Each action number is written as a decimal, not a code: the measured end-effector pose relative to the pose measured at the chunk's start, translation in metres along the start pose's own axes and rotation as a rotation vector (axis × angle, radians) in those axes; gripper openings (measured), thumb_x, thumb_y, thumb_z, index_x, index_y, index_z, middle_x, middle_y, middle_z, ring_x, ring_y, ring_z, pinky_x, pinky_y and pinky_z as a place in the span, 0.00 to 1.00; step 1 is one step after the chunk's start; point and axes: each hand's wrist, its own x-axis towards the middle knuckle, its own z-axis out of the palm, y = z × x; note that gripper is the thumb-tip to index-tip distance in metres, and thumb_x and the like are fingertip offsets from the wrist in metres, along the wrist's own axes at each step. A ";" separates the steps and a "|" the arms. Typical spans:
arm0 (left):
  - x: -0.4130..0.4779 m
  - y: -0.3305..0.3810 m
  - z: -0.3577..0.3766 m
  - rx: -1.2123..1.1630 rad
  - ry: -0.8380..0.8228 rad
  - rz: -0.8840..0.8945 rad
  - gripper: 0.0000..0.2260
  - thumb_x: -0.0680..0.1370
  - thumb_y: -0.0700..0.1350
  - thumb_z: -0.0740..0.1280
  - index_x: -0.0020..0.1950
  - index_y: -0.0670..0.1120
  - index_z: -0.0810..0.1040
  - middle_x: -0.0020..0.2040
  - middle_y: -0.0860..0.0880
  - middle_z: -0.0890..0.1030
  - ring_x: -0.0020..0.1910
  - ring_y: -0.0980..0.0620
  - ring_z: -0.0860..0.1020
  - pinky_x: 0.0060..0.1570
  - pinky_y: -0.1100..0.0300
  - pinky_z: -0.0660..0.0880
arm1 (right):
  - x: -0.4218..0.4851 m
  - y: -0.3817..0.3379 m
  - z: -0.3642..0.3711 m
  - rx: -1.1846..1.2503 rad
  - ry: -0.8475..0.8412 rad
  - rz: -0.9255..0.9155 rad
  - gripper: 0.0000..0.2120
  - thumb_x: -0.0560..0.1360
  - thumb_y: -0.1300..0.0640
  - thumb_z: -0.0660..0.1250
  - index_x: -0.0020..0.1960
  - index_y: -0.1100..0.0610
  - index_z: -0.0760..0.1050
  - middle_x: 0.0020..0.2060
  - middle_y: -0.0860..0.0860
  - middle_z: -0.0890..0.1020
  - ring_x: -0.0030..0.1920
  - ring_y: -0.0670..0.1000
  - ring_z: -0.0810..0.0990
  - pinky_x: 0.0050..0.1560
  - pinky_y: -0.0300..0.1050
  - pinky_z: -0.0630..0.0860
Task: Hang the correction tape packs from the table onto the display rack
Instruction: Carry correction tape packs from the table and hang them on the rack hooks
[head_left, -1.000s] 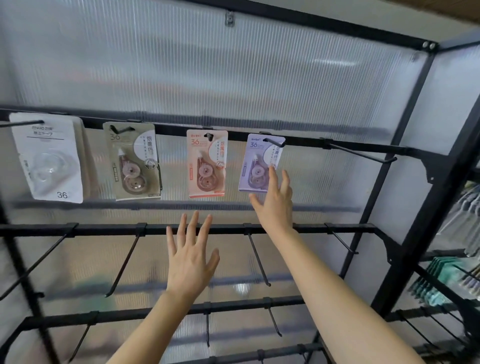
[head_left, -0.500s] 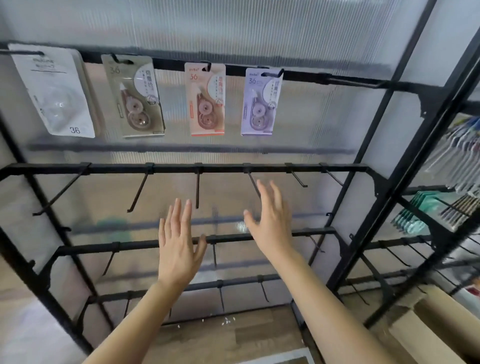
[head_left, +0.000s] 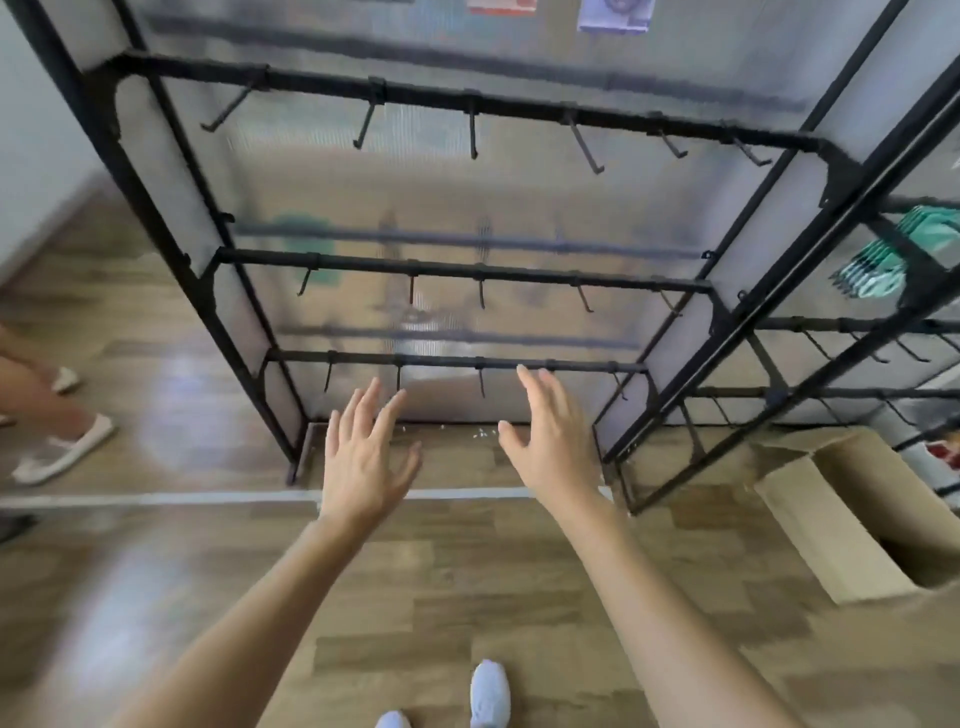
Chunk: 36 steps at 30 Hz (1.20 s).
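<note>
Wood floor (head_left: 467, 597) — cardboard box (head_left: 810, 519) rightward, display rack (head_left: 457, 270) beyond left hand (head_left: 363, 467), right hand (head_left: 556, 452)

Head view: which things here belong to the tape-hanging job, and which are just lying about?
Belongs to the job: display rack, its empty hooks, pink pack and purple pack cut off at the top edge, left hand and right hand, both open and empty.
Just about: cardboard box, green items on the neighbouring rack, a bystander's shoe.
</note>
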 end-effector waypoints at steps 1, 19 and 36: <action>-0.012 -0.003 0.001 -0.003 -0.007 -0.016 0.28 0.73 0.44 0.73 0.71 0.43 0.70 0.74 0.40 0.64 0.73 0.38 0.62 0.72 0.41 0.56 | -0.008 -0.001 0.004 0.004 -0.016 -0.007 0.29 0.79 0.51 0.61 0.76 0.53 0.56 0.74 0.55 0.59 0.74 0.54 0.57 0.71 0.51 0.57; -0.271 0.022 0.029 0.025 0.062 -0.562 0.33 0.75 0.45 0.69 0.77 0.45 0.59 0.76 0.42 0.61 0.75 0.41 0.58 0.73 0.46 0.53 | -0.165 0.042 0.053 -0.043 -0.492 -0.358 0.29 0.78 0.51 0.61 0.76 0.53 0.56 0.73 0.56 0.60 0.74 0.55 0.57 0.72 0.52 0.51; -0.563 0.021 -0.049 0.059 0.312 -1.054 0.31 0.78 0.49 0.65 0.77 0.45 0.55 0.77 0.42 0.57 0.76 0.45 0.55 0.74 0.52 0.51 | -0.406 -0.092 0.114 -0.137 -0.772 -0.764 0.30 0.78 0.50 0.61 0.76 0.52 0.55 0.74 0.57 0.57 0.73 0.57 0.57 0.72 0.52 0.50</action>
